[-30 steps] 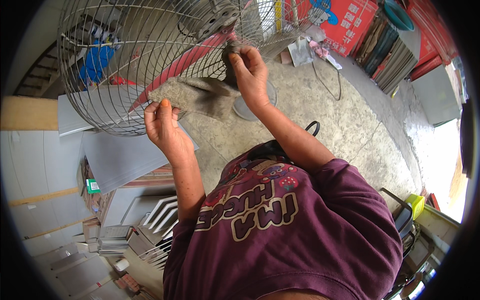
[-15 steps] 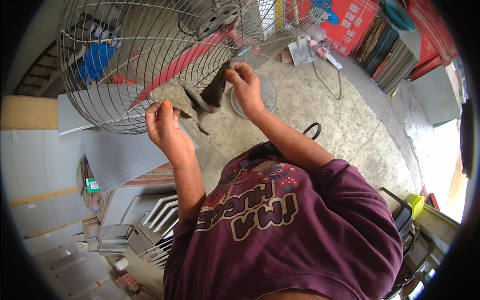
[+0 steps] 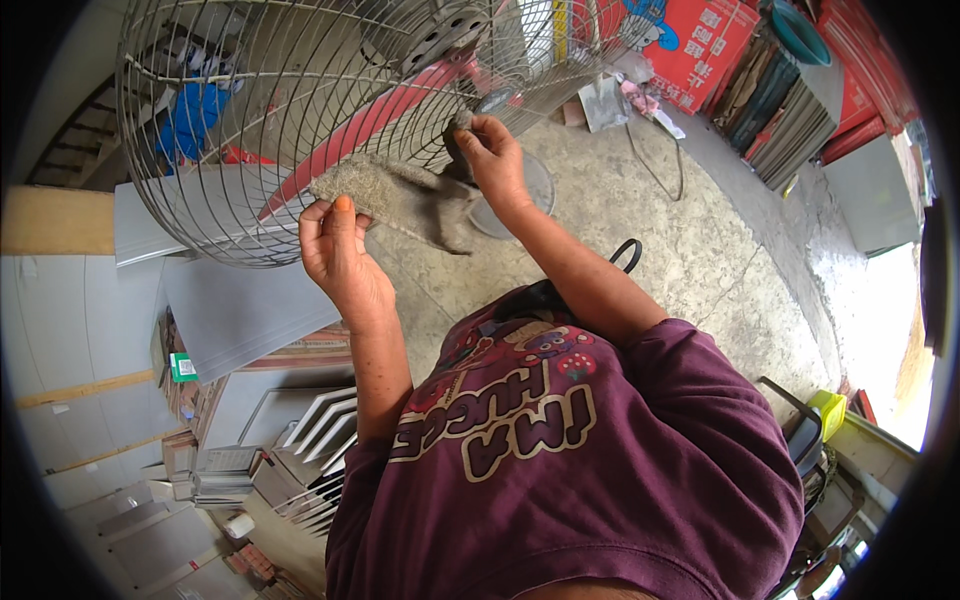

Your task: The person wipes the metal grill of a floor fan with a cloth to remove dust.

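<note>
Since the preceding frame, the grey-brown cloth (image 3: 390, 197) has spread from a twisted sag into a flatter span, and the right hand (image 3: 500, 167) has risen slightly. Floor (image 3: 630, 195): a slack pinch could drop the cloth here, near the grey round disc (image 3: 525, 193). Wire cage (image 3: 215, 140): bowed outward beyond the hands; a loose fold might snag on its bars if drawn sideways, though whether cloth and wire touch cannot be told. Red blade (image 3: 372, 122): inside the cage, sharply outlined and apparently at rest; should it turn, a trailing corner might be caught. Cloth: slung between both hands at the cage's lower edge, its right portion blurred, its lower corner hanging free. Left hand (image 3: 345, 258): its grip pinches the cloth's left edge between thumb and fingers, the fabric extending rightward from the fingertips. Right hand: its grip pinches the dark end, which hangs below the fingertips; its join with the paler part is blurred.
</note>
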Tool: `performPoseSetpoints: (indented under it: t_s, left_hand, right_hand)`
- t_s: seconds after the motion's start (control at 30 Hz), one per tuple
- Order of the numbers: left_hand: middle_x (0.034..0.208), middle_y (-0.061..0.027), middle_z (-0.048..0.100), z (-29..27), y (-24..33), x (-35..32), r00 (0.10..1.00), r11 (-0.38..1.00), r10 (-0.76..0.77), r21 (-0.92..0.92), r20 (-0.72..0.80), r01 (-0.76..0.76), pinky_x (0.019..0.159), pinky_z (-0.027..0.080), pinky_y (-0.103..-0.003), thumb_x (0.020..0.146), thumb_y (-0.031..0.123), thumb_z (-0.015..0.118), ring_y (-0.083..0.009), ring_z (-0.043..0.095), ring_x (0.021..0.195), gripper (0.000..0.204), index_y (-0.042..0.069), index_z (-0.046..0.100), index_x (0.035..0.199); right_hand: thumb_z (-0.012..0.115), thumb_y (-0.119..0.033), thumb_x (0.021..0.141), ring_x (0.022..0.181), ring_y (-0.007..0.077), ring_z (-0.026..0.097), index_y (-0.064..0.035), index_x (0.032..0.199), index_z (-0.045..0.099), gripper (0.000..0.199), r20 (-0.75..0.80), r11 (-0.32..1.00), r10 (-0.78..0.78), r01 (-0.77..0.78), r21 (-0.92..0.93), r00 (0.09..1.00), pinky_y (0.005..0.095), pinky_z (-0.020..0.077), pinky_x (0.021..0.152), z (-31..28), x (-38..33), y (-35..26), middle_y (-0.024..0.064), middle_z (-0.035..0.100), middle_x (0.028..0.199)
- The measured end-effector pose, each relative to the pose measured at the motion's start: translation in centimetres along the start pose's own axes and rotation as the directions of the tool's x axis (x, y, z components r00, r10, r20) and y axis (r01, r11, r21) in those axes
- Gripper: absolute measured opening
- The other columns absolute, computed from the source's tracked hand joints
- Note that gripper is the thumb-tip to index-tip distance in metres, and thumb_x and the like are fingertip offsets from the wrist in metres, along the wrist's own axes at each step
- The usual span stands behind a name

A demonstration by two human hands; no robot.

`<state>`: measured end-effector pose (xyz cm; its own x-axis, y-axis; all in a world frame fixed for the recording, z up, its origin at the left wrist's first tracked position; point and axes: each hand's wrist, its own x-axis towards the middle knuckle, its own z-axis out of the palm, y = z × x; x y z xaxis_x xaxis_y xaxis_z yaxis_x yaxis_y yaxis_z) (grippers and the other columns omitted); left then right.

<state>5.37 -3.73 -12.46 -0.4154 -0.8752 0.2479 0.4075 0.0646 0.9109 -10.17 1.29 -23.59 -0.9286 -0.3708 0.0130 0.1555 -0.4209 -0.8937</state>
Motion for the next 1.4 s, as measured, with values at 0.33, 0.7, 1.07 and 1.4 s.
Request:
performPoseSetpoints:
  t_s: [0.33, 0.7, 1.07, 1.4]
  left_hand:
    - [0.093, -0.0002, 0.059, -0.4, -0.1, 0.3, 1.000, 1.000, 0.016, -0.002, -0.018, -0.016, 0.077, 0.045, -0.032, 0.089, 0.008, 0.067, -0.0097, 0.053, 0.086, 0.012, 0.008, 0.058, 0.098]
    - [0.089, -0.0009, 0.061, -0.8, 0.4, 0.0, 0.998, 0.999, 0.046, 0.022, -0.053, -0.045, 0.076, 0.044, -0.033, 0.089, 0.007, 0.067, -0.0110, 0.054, 0.080, 0.011, 0.009, 0.058, 0.095]
    - [0.090, 0.0002, 0.058, -0.7, 1.0, -0.3, 0.999, 0.999, 0.035, 0.022, -0.031, -0.034, 0.076, 0.045, -0.030, 0.090, 0.007, 0.065, -0.0088, 0.052, 0.082, 0.011, 0.008, 0.058, 0.098]
    - [0.092, -0.0011, 0.060, -1.0, 0.9, -0.1, 0.996, 0.998, 0.062, 0.024, -0.061, -0.060, 0.077, 0.045, -0.031, 0.089, 0.007, 0.065, -0.0099, 0.054, 0.085, 0.011, 0.008, 0.058, 0.098]
  right_hand:
    - [0.064, -0.007, 0.092, 0.077, 0.0044, 0.050, -0.0026, 0.103, 0.057, 0.014, -0.095, 0.975, -0.144, 0.158, 0.159, 0.985, 0.0202, 0.0431, 0.067, -0.1, 1.3, -2.4, -0.0025, 0.058, 0.086]
    - [0.064, -0.004, 0.090, 0.085, 0.0054, 0.057, -0.0017, 0.102, 0.059, 0.013, -0.012, 0.977, -0.164, 0.164, 0.134, 0.986, 0.0216, 0.0479, 0.076, 1.3, -0.4, -2.7, -0.0006, 0.063, 0.091]
    - [0.068, 0.000, 0.082, 0.076, 0.0172, 0.059, -0.0012, 0.097, 0.059, 0.017, 0.164, 0.868, -0.376, 0.408, -0.282, 0.912, 0.0277, 0.0497, 0.070, 2.3, -1.3, -3.8, 0.0079, 0.058, 0.089]
    - [0.068, -0.004, 0.088, 0.085, 0.0087, 0.062, -0.0016, 0.101, 0.061, 0.015, 0.087, 0.948, -0.293, 0.278, 0.153, 0.952, 0.0231, 0.0508, 0.076, 3.1, -1.0, -4.5, 0.0022, 0.063, 0.094]
